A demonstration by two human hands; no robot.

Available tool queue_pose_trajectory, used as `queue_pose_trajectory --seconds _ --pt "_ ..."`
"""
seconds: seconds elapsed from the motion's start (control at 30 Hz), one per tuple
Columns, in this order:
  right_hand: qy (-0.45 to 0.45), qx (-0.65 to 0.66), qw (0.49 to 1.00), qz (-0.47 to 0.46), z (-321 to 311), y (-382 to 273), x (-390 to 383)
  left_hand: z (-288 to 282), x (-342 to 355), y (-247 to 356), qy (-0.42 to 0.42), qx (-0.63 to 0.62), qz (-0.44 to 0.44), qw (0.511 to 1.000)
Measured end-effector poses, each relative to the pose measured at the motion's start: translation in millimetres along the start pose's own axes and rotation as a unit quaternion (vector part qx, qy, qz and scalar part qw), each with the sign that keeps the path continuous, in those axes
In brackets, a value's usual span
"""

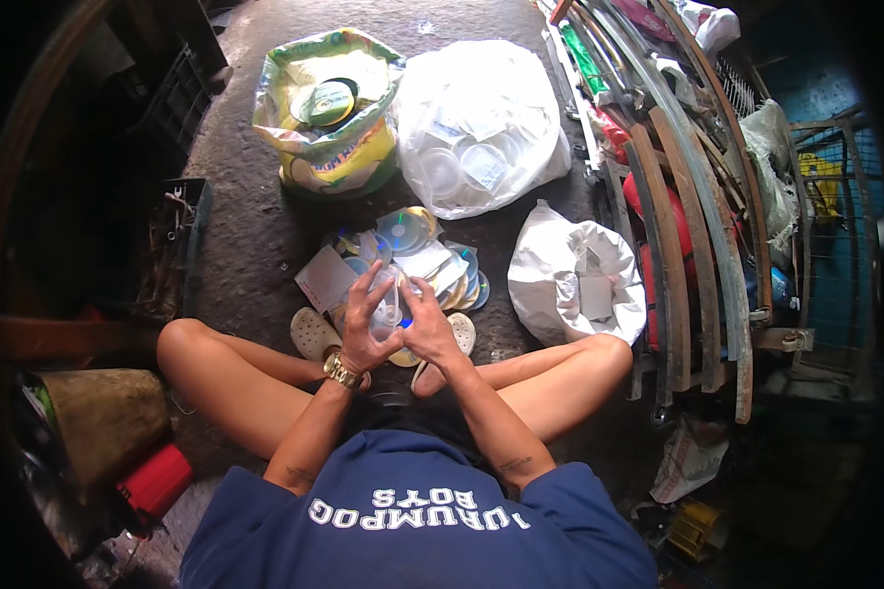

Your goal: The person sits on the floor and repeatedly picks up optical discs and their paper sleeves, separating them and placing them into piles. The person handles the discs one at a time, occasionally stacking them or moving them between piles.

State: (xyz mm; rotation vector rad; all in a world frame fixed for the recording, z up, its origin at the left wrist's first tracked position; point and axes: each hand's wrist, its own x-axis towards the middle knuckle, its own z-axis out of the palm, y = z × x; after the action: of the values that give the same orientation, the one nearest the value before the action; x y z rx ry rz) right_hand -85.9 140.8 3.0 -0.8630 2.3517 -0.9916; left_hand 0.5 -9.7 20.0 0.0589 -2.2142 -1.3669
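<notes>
Between my hands is a clear, translucent plastic disc case [388, 312], held above a pile of loose discs. My left hand [363, 332], with a gold watch at its wrist, grips the case from the left with its fingers pointing away from me. From the right, my right hand [429, 329] grips the opposite edge. Beneath and beyond them lie discs [403, 230], some in pale paper sleeves [424, 260]. A white square sleeve or case [325, 279] sits at the pile's left side.
Behind the pile stand a green-and-yellow sack [339, 169] with discs inside and a white bag [545, 157] full of clear cases. A smaller white sack [540, 270] is open at the right. Long metal bars [670, 265] line the right side; a toolbox [192, 216] is left.
</notes>
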Motion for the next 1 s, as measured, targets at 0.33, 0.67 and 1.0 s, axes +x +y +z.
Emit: queue_pose_trajectory --seconds 0.33,0.67,1.0 --pt "-0.243 -0.056 0.967 -0.048 -33 -16 8 -10 -1 18 -0.052 -0.015 -0.023 0.998" --pt "-0.319 -0.022 0.946 -0.050 -68 -44 -11 -9 -11 41 -0.084 -0.048 -0.058 0.994" --pt "-0.436 0.448 0.775 0.098 -11 -18 -43 -14 -11 42 0.140 -0.204 -0.100 0.964"
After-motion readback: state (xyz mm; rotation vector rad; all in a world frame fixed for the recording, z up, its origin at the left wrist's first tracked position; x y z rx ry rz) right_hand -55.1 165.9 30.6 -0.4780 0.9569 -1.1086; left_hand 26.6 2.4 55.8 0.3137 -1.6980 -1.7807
